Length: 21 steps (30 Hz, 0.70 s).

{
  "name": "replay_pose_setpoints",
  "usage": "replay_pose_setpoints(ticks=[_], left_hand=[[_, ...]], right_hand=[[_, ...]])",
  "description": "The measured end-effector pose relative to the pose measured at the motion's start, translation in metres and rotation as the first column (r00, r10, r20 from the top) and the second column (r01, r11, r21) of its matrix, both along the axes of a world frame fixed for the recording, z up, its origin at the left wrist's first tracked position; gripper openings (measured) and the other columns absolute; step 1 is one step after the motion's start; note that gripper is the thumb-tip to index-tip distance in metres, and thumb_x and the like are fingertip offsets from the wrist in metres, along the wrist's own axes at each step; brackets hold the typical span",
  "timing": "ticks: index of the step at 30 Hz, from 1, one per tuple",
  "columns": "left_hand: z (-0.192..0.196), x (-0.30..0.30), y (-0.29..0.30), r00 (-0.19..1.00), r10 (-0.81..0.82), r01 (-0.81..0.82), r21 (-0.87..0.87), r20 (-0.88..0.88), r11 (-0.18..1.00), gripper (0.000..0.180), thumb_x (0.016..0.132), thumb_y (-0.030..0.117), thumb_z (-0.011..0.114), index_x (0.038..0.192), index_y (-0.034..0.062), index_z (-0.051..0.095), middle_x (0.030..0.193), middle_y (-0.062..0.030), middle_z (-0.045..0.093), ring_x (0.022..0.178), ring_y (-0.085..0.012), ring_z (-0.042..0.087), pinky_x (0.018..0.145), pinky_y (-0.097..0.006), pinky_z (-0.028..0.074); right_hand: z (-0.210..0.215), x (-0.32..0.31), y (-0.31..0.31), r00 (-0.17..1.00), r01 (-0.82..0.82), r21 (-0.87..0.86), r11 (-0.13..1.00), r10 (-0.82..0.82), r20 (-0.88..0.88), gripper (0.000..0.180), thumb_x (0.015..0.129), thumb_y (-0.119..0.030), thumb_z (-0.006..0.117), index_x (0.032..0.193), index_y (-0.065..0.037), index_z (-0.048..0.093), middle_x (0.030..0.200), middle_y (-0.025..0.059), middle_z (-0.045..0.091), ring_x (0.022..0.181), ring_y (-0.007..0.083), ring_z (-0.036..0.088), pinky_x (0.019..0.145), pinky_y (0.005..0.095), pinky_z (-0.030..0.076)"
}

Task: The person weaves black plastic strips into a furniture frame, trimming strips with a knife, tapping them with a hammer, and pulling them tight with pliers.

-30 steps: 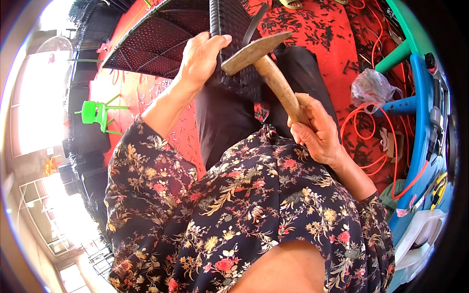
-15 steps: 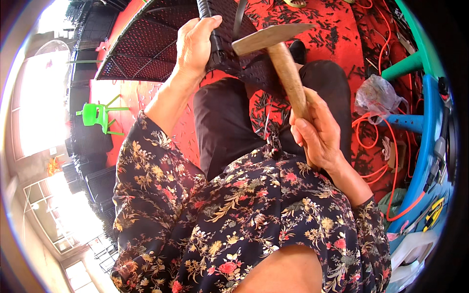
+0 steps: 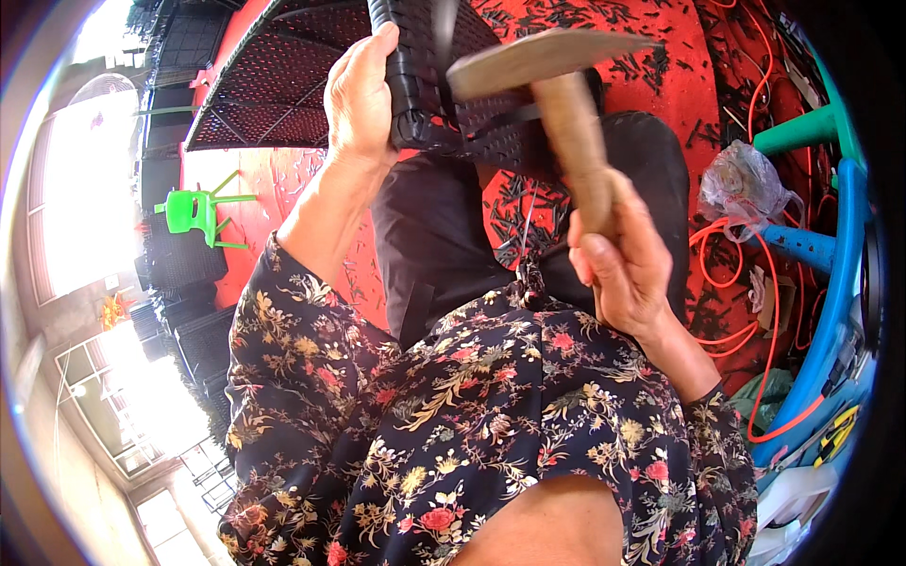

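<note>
A black woven wicker frame point(image 3: 415, 90) stands between my knees, its braided edge toward me and a broad mesh panel point(image 3: 283, 85) spreading to the far left. My left hand point(image 3: 360, 106) is closed around that edge near its lower corner. In my right hand point(image 3: 625, 259) is a hammer point(image 3: 572, 132), gripped by its wooden handle. Its long, pointed metal head is raised just right of the braided edge, apart from it as far as I can see. A blurred pale strip point(image 3: 445, 33) runs along the frame by the hammer head.
Black offcuts point(image 3: 528, 222) litter the red floor. Blue and green plastic furniture point(image 3: 830, 283) stands close on my right, with a clear plastic bag point(image 3: 744, 184) and an orange hose point(image 3: 769, 358) beside it. A small green chair point(image 3: 193, 211) is at the left.
The hammer has moved a little to the right, together with my right hand. The wicker frame has tilted, showing more of its braided edge, and my left hand has shifted slightly left.
</note>
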<state>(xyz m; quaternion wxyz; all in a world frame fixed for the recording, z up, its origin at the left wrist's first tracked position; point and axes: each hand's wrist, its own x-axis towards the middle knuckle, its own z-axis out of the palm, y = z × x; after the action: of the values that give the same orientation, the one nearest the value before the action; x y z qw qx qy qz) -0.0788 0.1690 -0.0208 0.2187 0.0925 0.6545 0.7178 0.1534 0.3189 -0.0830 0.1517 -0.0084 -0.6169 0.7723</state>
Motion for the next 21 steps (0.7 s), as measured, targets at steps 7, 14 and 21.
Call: replay_pose_setpoints(ticks=[7,14,21], left_hand=[[-0.008,-0.003,0.005,0.996,0.039,-0.048,0.114,0.083,0.992,0.028,0.093,0.021,0.048,0.104,-0.0025,0.058,0.091,-0.0126,0.067,0.076,-0.0221,0.066,0.072,-0.035,0.055],[-0.014,-0.017,-0.004,0.974,-0.174,0.133,0.257,0.145,0.957,0.029,0.093,0.023,0.047,0.105,-0.0013,0.058,0.091,-0.0127,0.067,0.075,-0.0236,0.066,0.069,-0.037,0.055],[-0.007,-0.013,0.003,0.960,-0.164,0.090,0.306,0.228,0.948,0.030,0.093,0.023,0.046,0.107,-0.0022,0.057,0.095,-0.0149,0.066,0.082,-0.0261,0.066,0.077,-0.039,0.054]], right_hand=[[-0.014,-0.006,-0.006,0.988,-0.110,0.053,0.992,0.104,0.118,0.053,0.090,0.000,0.053,0.138,0.003,0.032,0.089,0.0056,0.058,0.064,0.0074,0.052,0.057,0.0224,0.044],[-0.003,-0.009,-0.006,0.997,0.053,-0.145,0.988,-0.059,-0.040,0.051,0.090,0.000,0.053,0.137,0.003,0.033,0.083,0.0061,0.057,0.059,0.0092,0.051,0.054,0.0221,0.043],[-0.012,-0.011,-0.007,0.994,-0.057,-0.017,0.998,0.058,0.097,0.053,0.090,0.001,0.051,0.139,0.002,0.030,0.082,0.0069,0.058,0.060,0.0115,0.054,0.055,0.0262,0.046]])
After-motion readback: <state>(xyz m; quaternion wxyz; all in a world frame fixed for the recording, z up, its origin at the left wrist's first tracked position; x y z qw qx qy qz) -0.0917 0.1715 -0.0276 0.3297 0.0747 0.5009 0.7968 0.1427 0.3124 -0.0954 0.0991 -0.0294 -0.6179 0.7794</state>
